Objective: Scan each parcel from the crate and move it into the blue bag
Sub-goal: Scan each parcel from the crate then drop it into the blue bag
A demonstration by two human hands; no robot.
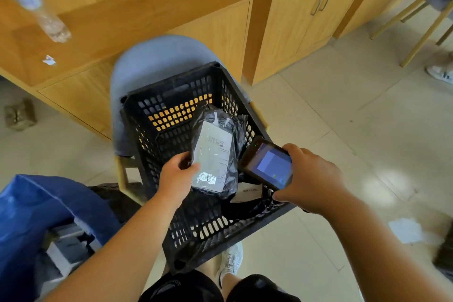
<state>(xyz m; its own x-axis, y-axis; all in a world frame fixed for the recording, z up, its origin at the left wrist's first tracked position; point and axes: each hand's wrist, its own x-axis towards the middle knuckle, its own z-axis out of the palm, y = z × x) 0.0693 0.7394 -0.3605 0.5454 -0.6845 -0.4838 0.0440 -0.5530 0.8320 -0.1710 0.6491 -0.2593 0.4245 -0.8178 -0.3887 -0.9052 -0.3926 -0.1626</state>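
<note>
Barcode label (212, 154) on parcel (232, 130), print unreadable, scanner (268, 164) alongside

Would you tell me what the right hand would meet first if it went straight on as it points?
Probably the black plastic-wrapped parcel with a white label, gripped by the left hand, ahead of the right hand's dark handheld scanner; depth unclear.

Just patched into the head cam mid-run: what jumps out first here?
Centre frame, the left hand grips a black parcel with a white barcode label over the black crate, which sits on a grey chair. Just right, the right hand holds a handheld scanner, screen lit, beside that label. The blue bag sits at lower left.
</note>
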